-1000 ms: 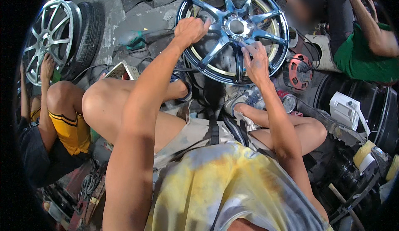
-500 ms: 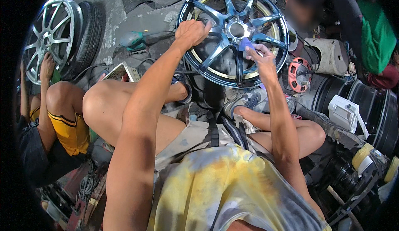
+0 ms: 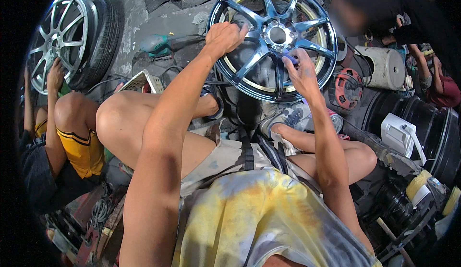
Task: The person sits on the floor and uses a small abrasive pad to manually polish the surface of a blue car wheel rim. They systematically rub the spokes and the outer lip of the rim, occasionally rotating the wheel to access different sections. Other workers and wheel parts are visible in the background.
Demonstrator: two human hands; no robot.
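on the blue wheel (image 3: 265, 36), the right hand (image 3: 303, 72) covers most of a small purple-blue piece (image 3: 289, 59), so its full shape cannot be told; the left hand's (image 3: 224, 38) curled fingertips are partly out of sight. right of the wheel, a person's head (image 3: 348, 12) is blurred, and farther right a maroon sleeve (image 3: 445, 94) runs into the dark rim. well left of the wheel, a silver wheel (image 3: 56, 41) partly hides a tyre (image 3: 105, 41). below the wheel to its right, a forearm partly covers a red can (image 3: 336, 119).
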